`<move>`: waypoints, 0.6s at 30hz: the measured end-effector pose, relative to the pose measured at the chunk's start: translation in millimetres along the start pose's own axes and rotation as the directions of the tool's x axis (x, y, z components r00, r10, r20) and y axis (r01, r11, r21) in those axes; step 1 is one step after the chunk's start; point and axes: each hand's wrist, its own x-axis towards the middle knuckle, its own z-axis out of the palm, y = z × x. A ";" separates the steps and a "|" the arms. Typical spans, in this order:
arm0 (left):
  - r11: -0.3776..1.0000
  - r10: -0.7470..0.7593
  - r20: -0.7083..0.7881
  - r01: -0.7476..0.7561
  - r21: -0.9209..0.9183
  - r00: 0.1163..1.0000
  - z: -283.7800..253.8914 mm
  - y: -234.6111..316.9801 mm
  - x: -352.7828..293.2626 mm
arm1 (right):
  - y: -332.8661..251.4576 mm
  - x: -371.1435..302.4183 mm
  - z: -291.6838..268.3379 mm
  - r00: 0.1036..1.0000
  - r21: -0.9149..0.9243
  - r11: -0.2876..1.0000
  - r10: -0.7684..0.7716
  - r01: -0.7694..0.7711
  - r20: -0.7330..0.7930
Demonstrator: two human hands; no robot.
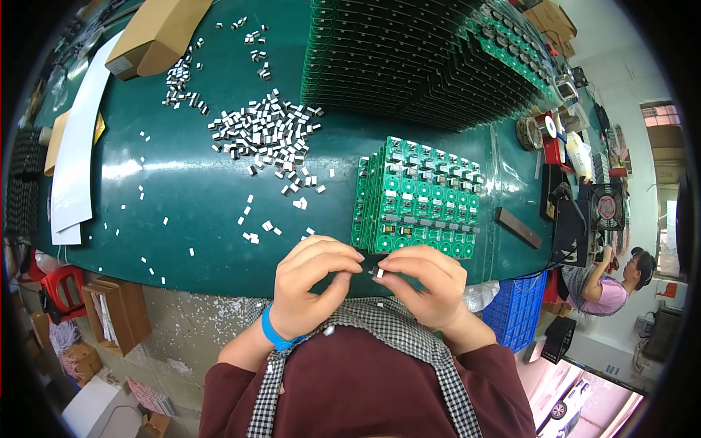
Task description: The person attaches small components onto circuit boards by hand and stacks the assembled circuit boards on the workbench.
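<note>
Close in front of my body, at the table's near edge, my right hand [429, 283] pinches a small black-and-white block [378, 273] between thumb and forefinger. My left hand [312, 276], with a blue band on its wrist, is curled just to the left, its thumb and fingertips drawn together; whatever they may hold is too small to make out. Just beyond my right hand stands a stack of green circuit boards [427, 197] bearing rows of small parts. A loose pile of similar black-and-white blocks [266, 131] lies farther off to the left.
Tall rows of stacked circuit boards [409, 58] fill the far side of the green table [175, 219]. A dark bar [518, 228] lies at right. White sheets [77, 160] and a cardboard box [157, 36] are at left. A blue crate [515, 310] stands below; another person [610, 281] sits far right.
</note>
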 end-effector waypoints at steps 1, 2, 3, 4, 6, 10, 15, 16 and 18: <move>0.996 0.059 -0.014 -0.058 0.061 0.998 -0.7 0.4 1.7 | -1.0 -0.2 -0.2 1.000 0.026 0.999 0.029 -0.029 -0.001; 0.996 0.059 -0.013 -0.059 0.061 0.998 0.2 0.5 2.2 | -1.2 -0.4 -0.2 1.000 0.026 0.999 0.029 -0.028 -0.002; 0.995 0.088 0.005 -0.088 0.047 0.996 1.7 0.3 2.5 | -0.9 -0.4 0.2 0.999 0.087 0.995 0.049 -0.049 -0.001; 0.993 0.116 0.023 -0.117 0.032 0.993 2.7 -0.3 2.3 | -0.8 -0.3 0.6 0.998 0.148 0.987 0.069 -0.069 0.000; 0.989 0.139 0.022 -0.140 0.052 0.990 3.1 -3.8 0.0 | -2.9 0.9 0.2 0.996 0.163 0.983 0.079 -0.082 0.029; 0.971 0.204 0.013 -0.204 0.126 0.979 4.9 -6.2 -1.5 | -2.6 0.9 -0.7 0.987 0.202 0.968 0.134 -0.149 0.086; 0.968 0.230 0.011 -0.230 0.098 0.973 5.1 -5.9 -1.2 | -0.7 0.3 -1.9 0.986 0.211 0.966 0.126 -0.147 0.109; 0.967 0.240 0.022 -0.241 0.079 0.971 4.7 -6.7 -1.0 | 0.2 0.4 -2.2 0.986 0.211 0.967 0.117 -0.140 0.117; 0.970 0.231 0.033 -0.232 0.069 0.973 3.5 -7.3 -1.1 | 1.2 0.8 -4.3 0.984 0.224 0.965 0.105 -0.135 0.143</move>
